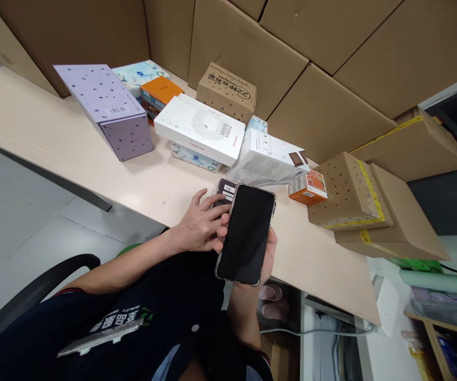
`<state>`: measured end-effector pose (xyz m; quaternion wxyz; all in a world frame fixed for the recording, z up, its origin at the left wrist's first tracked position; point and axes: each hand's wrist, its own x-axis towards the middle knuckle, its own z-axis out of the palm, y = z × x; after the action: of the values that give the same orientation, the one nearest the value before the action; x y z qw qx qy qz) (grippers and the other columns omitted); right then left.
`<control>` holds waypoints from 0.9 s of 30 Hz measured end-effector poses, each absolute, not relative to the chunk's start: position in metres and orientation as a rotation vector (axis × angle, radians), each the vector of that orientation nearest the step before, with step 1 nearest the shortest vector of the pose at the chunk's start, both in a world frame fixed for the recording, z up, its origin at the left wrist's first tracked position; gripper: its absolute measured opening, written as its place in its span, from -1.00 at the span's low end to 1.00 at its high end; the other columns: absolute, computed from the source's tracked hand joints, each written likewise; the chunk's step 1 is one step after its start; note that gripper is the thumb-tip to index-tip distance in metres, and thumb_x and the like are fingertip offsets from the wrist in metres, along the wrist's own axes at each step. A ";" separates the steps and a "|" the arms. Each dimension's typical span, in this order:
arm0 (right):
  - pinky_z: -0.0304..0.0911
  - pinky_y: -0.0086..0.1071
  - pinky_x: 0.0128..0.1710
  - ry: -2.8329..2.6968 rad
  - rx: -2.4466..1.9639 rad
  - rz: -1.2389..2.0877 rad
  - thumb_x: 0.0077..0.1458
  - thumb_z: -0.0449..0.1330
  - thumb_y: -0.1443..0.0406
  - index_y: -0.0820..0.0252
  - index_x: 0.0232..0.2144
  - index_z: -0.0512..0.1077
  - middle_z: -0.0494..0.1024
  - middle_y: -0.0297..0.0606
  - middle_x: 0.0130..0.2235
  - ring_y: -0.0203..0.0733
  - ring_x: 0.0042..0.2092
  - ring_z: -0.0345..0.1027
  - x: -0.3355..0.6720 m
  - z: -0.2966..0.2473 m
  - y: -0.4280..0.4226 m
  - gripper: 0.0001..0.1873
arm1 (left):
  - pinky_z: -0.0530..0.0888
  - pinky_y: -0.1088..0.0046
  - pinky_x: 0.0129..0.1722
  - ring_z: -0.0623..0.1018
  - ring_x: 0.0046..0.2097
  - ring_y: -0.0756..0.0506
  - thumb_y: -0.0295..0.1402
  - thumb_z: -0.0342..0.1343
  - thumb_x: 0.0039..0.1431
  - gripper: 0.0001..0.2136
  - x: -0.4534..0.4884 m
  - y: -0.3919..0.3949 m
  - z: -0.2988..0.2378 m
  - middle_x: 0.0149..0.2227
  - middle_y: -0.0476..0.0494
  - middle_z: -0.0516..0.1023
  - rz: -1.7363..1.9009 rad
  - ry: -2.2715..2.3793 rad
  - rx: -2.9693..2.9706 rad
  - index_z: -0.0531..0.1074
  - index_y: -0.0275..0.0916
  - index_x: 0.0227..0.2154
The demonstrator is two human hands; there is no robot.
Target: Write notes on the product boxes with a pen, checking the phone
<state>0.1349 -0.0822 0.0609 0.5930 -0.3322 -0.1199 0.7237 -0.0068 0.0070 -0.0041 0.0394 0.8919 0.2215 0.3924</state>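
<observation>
A smartphone with a black screen and a clear case lies in my right hand. The right fingers wrap behind it, with fingertips showing at its left edge. Just left of the phone is my left hand, its fingers stretched out and spread. Those fingers reach over the near side of a small dark box with white barcode labels. The phone covers part of that box, so I cannot tell how firmly the left fingers touch it.
Behind my hands stand a white power bank box, a white carton, a purple box, orange boxes and a brown printed box on the table. Taped cardboard boxes are at right. A chair armrest is at left.
</observation>
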 end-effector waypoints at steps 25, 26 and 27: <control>0.34 0.18 -0.02 -0.360 -1.088 1.161 0.13 -0.02 -0.16 -0.02 0.16 0.45 0.66 -0.08 -0.06 0.13 -0.16 0.54 0.189 0.077 -0.117 -0.31 | 0.11 -0.12 0.34 0.42 0.26 -0.34 -0.11 0.21 0.26 -0.61 -0.006 0.005 0.004 0.10 -0.19 0.61 1.212 0.692 2.733 0.49 -0.11 0.10; 0.35 0.19 -0.04 -0.383 -1.176 1.069 0.14 -0.05 -0.16 -0.02 0.17 0.45 0.64 -0.04 -0.01 0.19 -0.11 0.54 0.201 0.077 -0.126 -0.30 | 0.11 -0.12 0.35 0.42 0.27 -0.34 -0.10 0.21 0.26 -0.60 -0.006 0.005 0.004 0.10 -0.18 0.61 1.214 0.691 2.725 0.49 -0.10 0.10; 0.36 0.22 -0.05 -0.394 -1.279 0.960 0.14 -0.09 -0.17 -0.01 0.15 0.46 0.61 0.01 0.05 0.24 -0.06 0.54 0.212 0.076 -0.136 -0.28 | 0.11 -0.12 0.35 0.42 0.27 -0.33 -0.09 0.21 0.26 -0.60 -0.006 0.005 0.003 0.10 -0.17 0.61 1.215 0.689 2.722 0.49 -0.09 0.10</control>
<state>0.2124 -0.1357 0.0757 0.6798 -0.5696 -0.1754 0.4274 -0.0060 0.0050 0.0033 0.0410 0.8890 0.2252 0.3967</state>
